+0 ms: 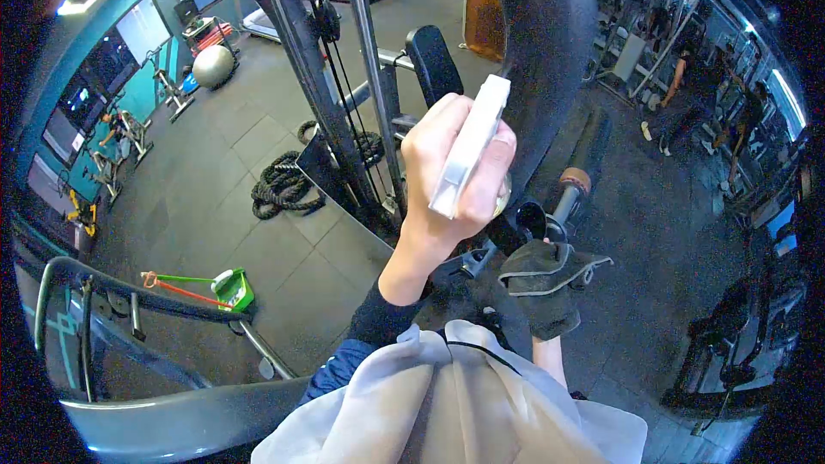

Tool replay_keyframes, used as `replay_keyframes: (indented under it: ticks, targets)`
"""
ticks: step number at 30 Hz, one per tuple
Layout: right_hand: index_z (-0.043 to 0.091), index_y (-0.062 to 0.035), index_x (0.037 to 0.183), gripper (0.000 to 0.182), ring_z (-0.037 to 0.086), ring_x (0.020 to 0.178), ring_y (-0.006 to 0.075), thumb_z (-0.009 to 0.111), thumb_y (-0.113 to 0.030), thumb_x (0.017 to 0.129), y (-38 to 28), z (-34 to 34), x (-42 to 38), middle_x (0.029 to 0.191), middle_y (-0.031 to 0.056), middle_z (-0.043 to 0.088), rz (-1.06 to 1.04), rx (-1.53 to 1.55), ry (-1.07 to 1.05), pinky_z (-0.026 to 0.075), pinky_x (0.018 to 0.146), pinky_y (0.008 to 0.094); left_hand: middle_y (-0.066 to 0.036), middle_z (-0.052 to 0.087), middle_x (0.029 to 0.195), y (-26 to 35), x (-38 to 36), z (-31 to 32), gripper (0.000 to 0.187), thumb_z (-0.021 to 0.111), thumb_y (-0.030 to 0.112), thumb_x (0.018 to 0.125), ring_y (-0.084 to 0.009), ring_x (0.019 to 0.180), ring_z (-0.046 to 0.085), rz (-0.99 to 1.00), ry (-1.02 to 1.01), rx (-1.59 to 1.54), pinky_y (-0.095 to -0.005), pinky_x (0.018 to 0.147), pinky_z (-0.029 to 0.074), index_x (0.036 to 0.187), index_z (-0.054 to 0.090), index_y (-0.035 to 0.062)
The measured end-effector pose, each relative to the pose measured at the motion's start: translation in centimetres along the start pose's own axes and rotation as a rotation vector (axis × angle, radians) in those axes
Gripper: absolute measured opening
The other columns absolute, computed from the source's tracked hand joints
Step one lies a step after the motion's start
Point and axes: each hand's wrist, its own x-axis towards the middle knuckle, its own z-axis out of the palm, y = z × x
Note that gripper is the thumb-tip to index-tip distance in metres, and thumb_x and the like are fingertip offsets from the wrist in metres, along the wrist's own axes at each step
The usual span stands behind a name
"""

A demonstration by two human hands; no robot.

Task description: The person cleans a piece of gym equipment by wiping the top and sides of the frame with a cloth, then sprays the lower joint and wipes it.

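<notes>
My left hand point(427, 159) is raised in front of the gym machine point(550, 60). Its fingers are wrapped around a spray bottle, whose white trigger head point(471, 144) is seen from above; most of the bottle is hidden under the hand. Lower and to the right, a dark grey cloth point(550, 279) with a pale edge drapes over my right hand. Only the wrist point(548, 357) shows clearly, and the cloth hides the fingers bunched under it. The cloth is close to the machine's padded roller point(591, 150) and metal bar point(565, 204).
A coiled black rope point(288, 187) lies on the floor left of the machine. A green dustpan point(235, 290) is farther left, behind a curved machine frame point(172, 421). An exercise ball point(214, 66) stands at the back. Another person point(679, 90) is among equipment at right.
</notes>
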Motion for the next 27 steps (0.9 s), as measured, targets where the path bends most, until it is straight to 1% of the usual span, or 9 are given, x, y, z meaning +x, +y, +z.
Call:
replay_keyframes:
  ticks: [2,5,9,13,16,17,21,25,27]
  targets:
    - [0.057,-0.0034,0.127,0.046,0.059,0.109,0.0239,0.051,-0.038,0.097,0.0,-0.3,0.4,0.123,0.0117,0.061,-0.029,-0.044,-0.007,0.046,0.095,0.0399,-0.015,0.054,0.069,-0.3,-0.3,0.0,0.014,0.061,0.009,0.081,-0.0305,0.060,0.055,-0.014,0.017,0.008,-0.0363,0.055,0.043,0.075,0.060,-0.0035]
    - [0.056,-0.0035,0.127,0.046,0.059,0.108,0.0239,0.051,-0.038,0.097,0.4,-0.2,0.3,0.123,0.0116,0.061,-0.064,-0.113,-0.009,0.045,0.095,0.0400,-0.015,0.054,0.068,-0.1,-1.3,0.2,0.013,0.062,0.009,0.080,-0.0305,0.062,0.057,-0.210,-0.005,-0.067,-0.0363,0.055,0.043,0.076,0.060,-0.0031]
    - [0.056,-0.0035,0.127,0.047,0.059,0.108,0.0239,0.051,-0.039,0.097,0.5,-1.7,0.6,0.123,0.0116,0.061,-0.104,-0.211,-0.007,0.045,0.095,0.0400,-0.015,0.053,0.068,-2.9,-3.1,0.9,0.013,0.062,0.009,0.079,-0.0317,0.061,0.056,-0.154,-0.021,0.020,-0.0374,0.057,0.043,0.073,0.057,-0.0021]
    - [0.056,-0.0036,0.127,0.047,0.059,0.108,0.0239,0.052,-0.039,0.097,0.6,-2.7,0.5,0.124,0.0115,0.061,-0.134,-0.312,-0.017,0.045,0.094,0.0401,-0.015,0.050,0.065,-4.0,-5.0,0.7,0.019,0.063,0.010,0.079,-0.0311,0.058,0.051,-0.265,-0.067,0.075,-0.0383,0.055,0.039,0.069,0.052,-0.0016]
    - [0.055,-0.0037,0.128,0.047,0.059,0.108,0.0239,0.052,-0.039,0.097,0.8,-3.1,1.7,0.124,0.0115,0.060,-0.158,-0.383,-0.024,0.045,0.094,0.0402,-0.006,0.058,0.066,-5.8,-6.6,0.4,0.012,0.061,0.007,0.087,-0.0124,0.045,0.056,-0.290,-0.074,0.117,-0.0257,0.041,0.042,0.080,0.059,-0.0023]
    - [0.055,-0.0037,0.128,0.047,0.059,0.108,0.0239,0.052,-0.039,0.097,0.8,-3.4,2.0,0.124,0.0115,0.060,-0.164,-0.408,-0.027,0.045,0.094,0.0402,-0.006,0.058,0.066,-5.8,-7.0,0.5,0.012,0.061,0.007,0.087,-0.0121,0.046,0.056,-0.330,-0.068,0.102,-0.0255,0.041,0.042,0.080,0.059,-0.0020]
    - [0.055,-0.0037,0.128,0.048,0.059,0.108,0.0239,0.053,-0.039,0.097,0.9,-4.5,3.2,0.124,0.0115,0.060,-0.190,-0.505,-0.031,0.045,0.094,0.0402,-0.006,0.059,0.066,-7.3,-9.1,-0.1,0.012,0.062,0.009,0.086,-0.0119,0.044,0.056,-0.339,-0.091,0.196,-0.0255,0.041,0.042,0.082,0.059,-0.0019]
    - [0.055,-0.0038,0.128,0.048,0.059,0.108,0.0239,0.053,-0.040,0.096,1.7,-3.7,3.8,0.125,0.0114,0.060,-0.223,-0.604,-0.028,0.045,0.094,0.0403,-0.004,0.058,0.063,-8.2,-11.1,0.0,0.011,0.062,0.009,0.086,-0.0118,0.044,0.056,-0.448,-0.135,0.276,-0.0260,0.040,0.043,0.082,0.058,-0.0012]
    - [0.055,-0.0039,0.129,0.048,0.059,0.107,0.0239,0.053,-0.040,0.096,1.7,-4.5,3.9,0.125,0.0114,0.060,-0.243,-0.652,-0.025,0.045,0.094,0.0403,-0.013,0.054,0.066,-8.8,-12.0,0.5,0.016,0.065,0.011,0.081,-0.0285,0.056,0.055,-0.470,-0.054,0.213,-0.0359,0.052,0.042,0.074,0.055,-0.0009]
